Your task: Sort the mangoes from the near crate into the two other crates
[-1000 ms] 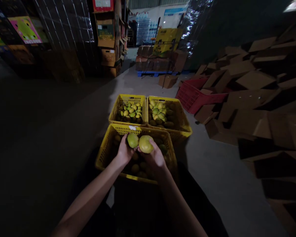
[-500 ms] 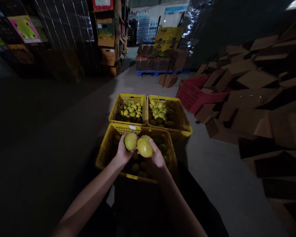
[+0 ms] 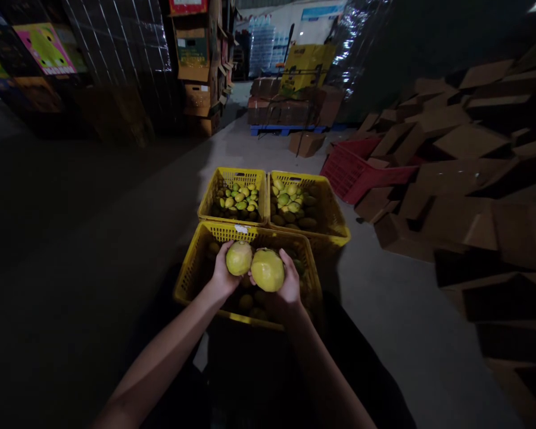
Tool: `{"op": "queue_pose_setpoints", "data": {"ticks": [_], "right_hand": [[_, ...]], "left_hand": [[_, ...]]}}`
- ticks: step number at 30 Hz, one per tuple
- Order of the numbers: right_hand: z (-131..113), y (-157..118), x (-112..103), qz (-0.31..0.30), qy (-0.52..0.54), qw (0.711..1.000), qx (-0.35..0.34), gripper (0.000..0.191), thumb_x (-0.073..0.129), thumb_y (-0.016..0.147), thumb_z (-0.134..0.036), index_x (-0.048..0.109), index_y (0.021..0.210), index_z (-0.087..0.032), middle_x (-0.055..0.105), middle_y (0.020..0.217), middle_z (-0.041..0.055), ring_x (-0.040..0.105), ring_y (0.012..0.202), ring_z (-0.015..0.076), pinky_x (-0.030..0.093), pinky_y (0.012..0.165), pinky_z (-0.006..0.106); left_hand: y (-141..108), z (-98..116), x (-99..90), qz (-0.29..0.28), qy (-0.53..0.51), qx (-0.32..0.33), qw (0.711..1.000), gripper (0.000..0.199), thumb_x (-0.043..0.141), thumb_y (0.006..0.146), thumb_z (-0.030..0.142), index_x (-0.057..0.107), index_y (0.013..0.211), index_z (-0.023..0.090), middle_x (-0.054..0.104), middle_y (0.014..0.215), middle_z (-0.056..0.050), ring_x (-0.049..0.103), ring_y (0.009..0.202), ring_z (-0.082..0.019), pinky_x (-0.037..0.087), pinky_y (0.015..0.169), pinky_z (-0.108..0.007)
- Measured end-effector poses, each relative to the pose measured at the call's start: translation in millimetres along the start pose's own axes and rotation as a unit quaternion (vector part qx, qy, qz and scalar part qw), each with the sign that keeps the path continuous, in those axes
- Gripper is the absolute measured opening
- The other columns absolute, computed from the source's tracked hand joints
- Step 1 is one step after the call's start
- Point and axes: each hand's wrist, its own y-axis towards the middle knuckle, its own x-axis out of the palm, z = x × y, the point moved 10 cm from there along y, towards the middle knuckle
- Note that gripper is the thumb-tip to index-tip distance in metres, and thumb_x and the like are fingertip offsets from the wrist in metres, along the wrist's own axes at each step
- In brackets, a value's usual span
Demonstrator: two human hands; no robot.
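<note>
My left hand (image 3: 224, 275) is wrapped round a smooth yellow-green fruit (image 3: 239, 258), its rounded end turned up. In my right hand (image 3: 290, 280) is a slightly larger yellow fruit (image 3: 267, 270), gripped from the right with the thumb along its side. Both fruits are held side by side above the near yellow crate (image 3: 189, 268). More fruit (image 3: 245, 302) lies in shadow inside that crate. Whether they are lemons or mangoes I cannot tell.
Behind the near crate stand a left yellow crate (image 3: 208, 193) of smaller green and yellow fruit and a right yellow crate (image 3: 335, 217) of larger ones. To the right are a red crate (image 3: 351, 173) and heaped cardboard boxes (image 3: 455, 208). A blue pallet (image 3: 286, 129) carries boxes farther back.
The fruit in my right hand has turned, and my thumb has slid from its top to its right side. My left hand has tilted its fruit slightly.
</note>
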Motion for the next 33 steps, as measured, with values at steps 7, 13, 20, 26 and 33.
{"op": "queue_pose_setpoints", "data": {"ticks": [7, 13, 20, 26, 33], "right_hand": [[3.7, -2.2, 4.4, -0.011, 0.003, 1.000, 0.024, 0.027, 0.058, 0.076, -0.041, 0.062, 0.083, -0.016, 0.069, 0.070, 0.0059, 0.068, 0.067, 0.0233, 0.055, 0.049, 0.032], [3.1, -2.1, 5.5, -0.016, -0.004, 1.000, 0.019, 0.029, 0.056, 0.077, -0.041, 0.063, 0.088, -0.015, 0.069, 0.070, 0.0065, 0.068, 0.066, 0.0230, 0.055, 0.048, 0.032], [3.3, -1.7, 3.7, -0.003, -0.008, 1.000, 0.024, 0.032, 0.056, 0.076, -0.041, 0.062, 0.094, -0.015, 0.069, 0.071, 0.0063, 0.068, 0.065, 0.0229, 0.056, 0.048, 0.033], [5.4, -2.0, 2.8, 0.007, 0.003, 0.999, 0.033, 0.031, 0.056, 0.076, -0.041, 0.063, 0.092, -0.014, 0.069, 0.070, 0.0065, 0.068, 0.065, 0.0232, 0.056, 0.048, 0.033], [5.3, -1.8, 2.2, 0.004, -0.002, 0.999, 0.032, 0.031, 0.056, 0.076, -0.040, 0.063, 0.092, -0.014, 0.069, 0.070, 0.0065, 0.068, 0.064, 0.0230, 0.055, 0.048, 0.033]], "left_hand": [[-3.2, 0.1, 1.2, 0.002, 0.000, -0.004, 1.000, 0.022, 0.054, 0.077, 0.032, 0.062, 0.075, 0.012, 0.064, 0.064, -0.004, 0.061, 0.055, -0.015, 0.041, 0.041, -0.021], [0.2, 0.6, -0.6, -0.002, 0.001, 0.001, 1.000, 0.023, 0.053, 0.077, 0.031, 0.064, 0.082, 0.011, 0.063, 0.062, -0.004, 0.059, 0.053, -0.015, 0.039, 0.039, -0.022], [3.1, -1.1, 0.0, -0.026, 0.009, -0.006, 1.000, 0.029, 0.055, 0.076, 0.038, 0.064, 0.084, 0.012, 0.062, 0.060, -0.003, 0.060, 0.053, -0.016, 0.038, 0.037, -0.021], [2.9, -1.7, -0.8, -0.022, 0.008, -0.006, 1.000, 0.030, 0.054, 0.077, 0.037, 0.064, 0.087, 0.012, 0.063, 0.062, -0.004, 0.059, 0.052, -0.016, 0.039, 0.036, -0.022], [-0.6, -0.6, 0.7, -0.011, 0.006, -0.003, 1.000, 0.031, 0.053, 0.079, 0.033, 0.064, 0.098, 0.011, 0.065, 0.065, -0.003, 0.060, 0.053, -0.015, 0.037, 0.035, -0.021]]}}
